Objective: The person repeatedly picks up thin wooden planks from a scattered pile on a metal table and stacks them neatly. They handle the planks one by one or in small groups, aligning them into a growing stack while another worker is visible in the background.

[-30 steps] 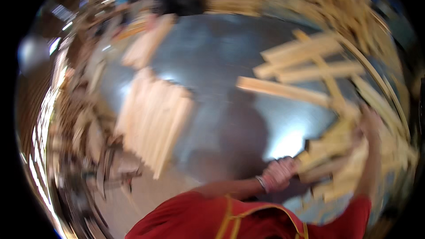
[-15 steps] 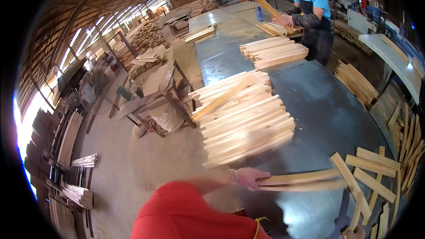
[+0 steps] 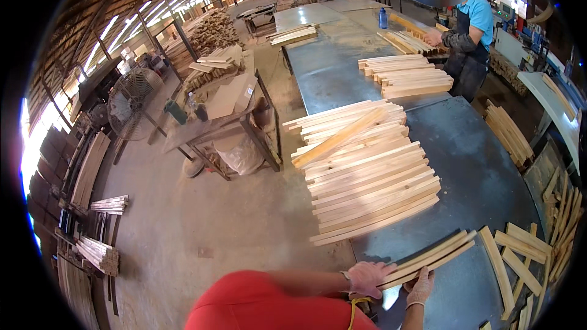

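Observation:
Two long pale wooden strips lie side by side across both hands, above the dark table's near edge. My left hand, in a light glove, is closed around their left ends. My right hand, also gloved, grips the strips from the near side, with some of its fingers hidden beneath them. Just beyond the hands, a wide row of wooden strips rests on the dark metal table. A darker yellowish strip lies slantwise on top of that row.
Loose wood pieces lie scattered at the table's right corner. Farther along stand another stack of strips and a blue bottle. A co-worker handles wood across the table. To the left are a low bench and a large fan.
My right hand has come from the lower right corner onto the strips. The strips have tilted, their far ends now higher. The view has shifted, and the co-worker's wood has been lowered.

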A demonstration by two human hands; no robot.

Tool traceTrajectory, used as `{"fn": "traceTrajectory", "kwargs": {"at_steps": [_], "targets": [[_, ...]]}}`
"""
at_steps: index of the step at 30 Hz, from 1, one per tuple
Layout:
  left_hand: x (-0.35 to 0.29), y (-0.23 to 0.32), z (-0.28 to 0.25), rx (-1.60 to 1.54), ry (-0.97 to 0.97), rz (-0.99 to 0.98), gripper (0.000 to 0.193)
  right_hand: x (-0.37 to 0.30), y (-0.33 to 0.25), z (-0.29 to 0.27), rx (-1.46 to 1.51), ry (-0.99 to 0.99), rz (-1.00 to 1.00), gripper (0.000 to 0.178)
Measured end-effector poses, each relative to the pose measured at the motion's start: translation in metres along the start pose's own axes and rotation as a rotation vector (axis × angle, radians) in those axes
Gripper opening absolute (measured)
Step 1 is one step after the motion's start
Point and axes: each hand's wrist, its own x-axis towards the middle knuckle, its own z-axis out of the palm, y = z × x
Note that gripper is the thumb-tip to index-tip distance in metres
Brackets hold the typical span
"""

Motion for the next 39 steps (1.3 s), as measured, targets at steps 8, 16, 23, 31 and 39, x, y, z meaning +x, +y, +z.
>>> {"fn": "traceTrajectory", "kwargs": {"at_steps": [8, 16, 23, 31, 39], "targets": [[0.021, -0.045, 0.016, -1.318, -0.417, 0.125, 0.099, -0.092, -0.057, 0.059, 0.417, -0.342, 0.189, 0.049], [0.033, -0.022, -0.053, 0.166, 0.573, 0.023, 0.084, -0.05, -0.029, 0.121, -0.006, -0.389, 0.092, 0.067], [0.063, -0.062, -0.031, 0.817, 0.562, -0.042, 0.079, 0.063, -0.143, -0.007, -0.819, -0.403, -0.505, 0.053], [0.113, 0.035, 0.027, 0.762, 0.494, 0.205, 0.084, 0.15, -0.263, -0.259, -1.779, 0.399, -0.626, 0.054], [0.182, 0.173, 0.095, 0.718, 0.224, 0.529, 0.097, 0.014, -0.261, -0.3, -1.4, 0.173, -0.608, 0.045]]}}
